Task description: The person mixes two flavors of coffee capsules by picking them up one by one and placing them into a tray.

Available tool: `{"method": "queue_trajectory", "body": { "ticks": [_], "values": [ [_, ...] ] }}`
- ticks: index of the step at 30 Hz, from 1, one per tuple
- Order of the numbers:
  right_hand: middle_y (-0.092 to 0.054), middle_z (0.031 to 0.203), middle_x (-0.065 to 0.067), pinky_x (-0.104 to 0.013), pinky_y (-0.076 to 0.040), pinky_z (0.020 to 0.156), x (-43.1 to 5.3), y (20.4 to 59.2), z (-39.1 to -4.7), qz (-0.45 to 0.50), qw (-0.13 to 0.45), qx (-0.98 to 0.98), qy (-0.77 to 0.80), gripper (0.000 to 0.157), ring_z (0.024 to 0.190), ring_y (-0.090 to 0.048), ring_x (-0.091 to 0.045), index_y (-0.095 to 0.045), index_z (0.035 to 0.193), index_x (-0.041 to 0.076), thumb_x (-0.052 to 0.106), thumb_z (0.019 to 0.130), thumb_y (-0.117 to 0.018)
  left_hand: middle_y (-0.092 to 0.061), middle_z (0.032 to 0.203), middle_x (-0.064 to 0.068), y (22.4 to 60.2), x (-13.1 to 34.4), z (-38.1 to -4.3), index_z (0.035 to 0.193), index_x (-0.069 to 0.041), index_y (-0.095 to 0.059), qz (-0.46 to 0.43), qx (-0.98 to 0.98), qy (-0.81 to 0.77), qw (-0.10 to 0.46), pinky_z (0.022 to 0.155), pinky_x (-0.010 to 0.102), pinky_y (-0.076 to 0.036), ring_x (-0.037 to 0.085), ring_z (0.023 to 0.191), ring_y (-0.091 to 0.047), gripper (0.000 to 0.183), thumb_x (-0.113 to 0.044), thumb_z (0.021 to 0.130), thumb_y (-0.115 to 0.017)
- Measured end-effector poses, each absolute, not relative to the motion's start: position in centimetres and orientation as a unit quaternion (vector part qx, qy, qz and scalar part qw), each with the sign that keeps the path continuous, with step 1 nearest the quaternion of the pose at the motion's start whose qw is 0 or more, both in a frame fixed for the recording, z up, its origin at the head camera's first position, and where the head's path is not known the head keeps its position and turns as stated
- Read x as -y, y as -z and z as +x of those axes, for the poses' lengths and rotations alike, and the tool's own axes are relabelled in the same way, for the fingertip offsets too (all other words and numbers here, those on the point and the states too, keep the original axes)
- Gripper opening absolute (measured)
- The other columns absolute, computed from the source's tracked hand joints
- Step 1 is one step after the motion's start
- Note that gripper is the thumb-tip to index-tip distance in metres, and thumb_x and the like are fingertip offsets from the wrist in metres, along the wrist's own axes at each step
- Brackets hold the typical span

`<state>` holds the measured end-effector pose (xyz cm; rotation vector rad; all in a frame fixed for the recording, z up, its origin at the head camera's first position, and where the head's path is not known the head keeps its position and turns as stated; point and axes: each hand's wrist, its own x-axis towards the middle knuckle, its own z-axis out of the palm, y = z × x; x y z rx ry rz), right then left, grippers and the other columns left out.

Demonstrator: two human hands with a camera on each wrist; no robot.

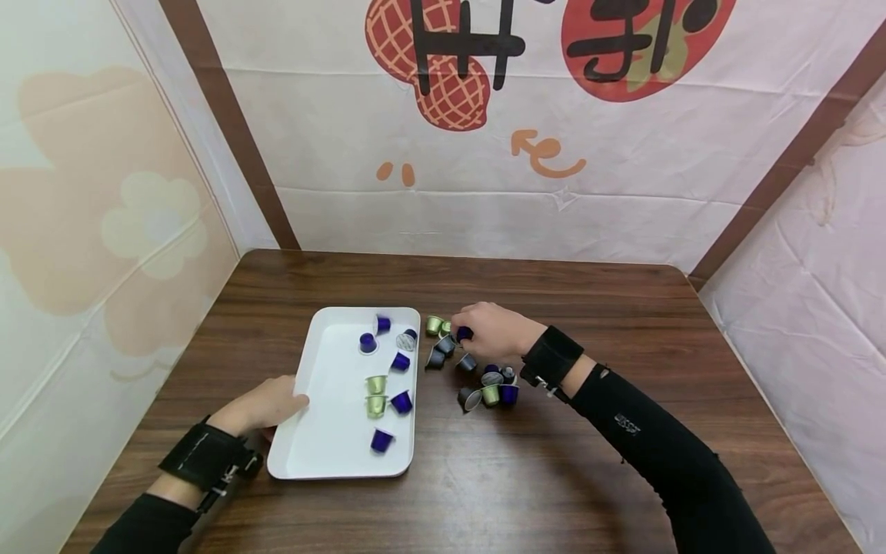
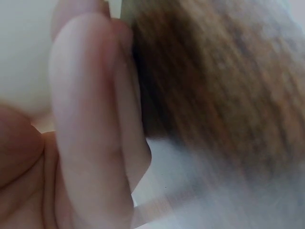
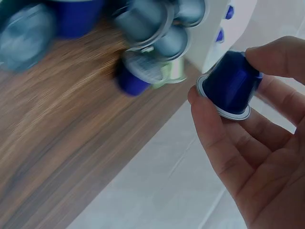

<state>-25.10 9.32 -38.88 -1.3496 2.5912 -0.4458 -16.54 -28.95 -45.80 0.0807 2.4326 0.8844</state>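
Blue capsule point(image 3: 230, 85) is pinched in the right hand point(image 1: 493, 331), thumb on one side and fingers point(image 3: 276, 55) curled over the other; its foil rim faces down toward the palm and its long axis runs tilted, narrow end up and away from the wrist. Right hand is lifted just above the counter point(image 1: 554, 462), over the far end of the loose capsule pile point(image 1: 477, 377), which lies just beneath and toward the wrist side of the fingers.

White tray point(image 1: 332, 454) lies to the left of the right fingers, its near edge just beside them; the green capsule point(image 1: 434, 325) sits between fingertips and tray rim. Tray holds several blue, green and silver capsules, mostly along the side nearest the right hand.

Left hand point(image 1: 263, 404) rests flat on the counter with straight, relaxed fingers touching the tray's outer left rim; it grips nothing. The left wrist view is blurred and shows only fingers laid together against a pale surface.

Judgement: the right hand is the nearer to both pile and tray; the relation that matters is tray directly left of the held capsule, with a short sideways path over the rim
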Motion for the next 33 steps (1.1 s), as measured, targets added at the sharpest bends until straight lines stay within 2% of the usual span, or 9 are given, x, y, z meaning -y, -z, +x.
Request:
{"method": "queue_trajectory", "body": {
  "ticks": [4, 10, 19, 33],
  "values": [
    [-0.061, 0.099, -0.005, -0.025, -0.043, 0.065, -8.0, 38.9, -24.8, -0.461, 0.100, -0.868, 0.153, 0.020, 0.075, -0.050, -0.012, -0.065, 0.108, 0.005, 0.008, 0.090, -0.058, -0.062, 0.076, 0.009, 45.7, 29.0, -16.4, 0.130, 0.010, -0.042, 0.030, -0.904, -0.325, 0.275, 0.043, 0.037, -0.051, 0.021, 0.060, -0.062, 0.040, -0.010, 0.095, -0.042],
    [-0.061, 0.103, -0.002, -0.023, -0.044, 0.067, -6.0, 39.6, -24.2, -0.469, 0.102, -0.862, 0.163, 0.019, 0.076, -0.052, -0.009, -0.065, 0.110, 0.009, 0.012, 0.092, -0.058, -0.061, 0.074, 0.009, 45.6, 29.1, -16.0, 0.131, 0.010, -0.042, 0.023, -0.903, -0.330, 0.274, 0.043, 0.037, -0.051, 0.022, 0.059, -0.062, 0.041, -0.010, 0.094, -0.042],
    [-0.061, 0.105, -0.001, -0.023, -0.045, 0.075, -2.0, 39.8, -23.2, -0.495, 0.083, -0.856, 0.125, 0.023, 0.085, -0.053, -0.009, -0.065, 0.113, 0.011, 0.020, 0.094, -0.058, -0.061, 0.074, 0.010, 45.3, 29.0, -15.4, 0.132, 0.009, -0.041, 0.019, -0.896, -0.351, 0.270, 0.043, 0.038, -0.051, 0.023, 0.059, -0.063, 0.042, -0.007, 0.093, -0.041],
    [-0.063, 0.108, -0.001, -0.017, -0.045, 0.077, 1.7, 40.4, -24.2, -0.476, 0.132, -0.861, 0.124, 0.028, 0.088, -0.055, -0.006, -0.064, 0.118, 0.008, 0.018, 0.093, -0.058, -0.062, 0.076, 0.009, 45.6, 28.9, -16.4, 0.133, 0.011, -0.039, 0.027, -0.904, -0.331, 0.269, 0.043, 0.037, -0.050, 0.022, 0.059, -0.062, 0.044, -0.010, 0.095, -0.043]
  ]
}}
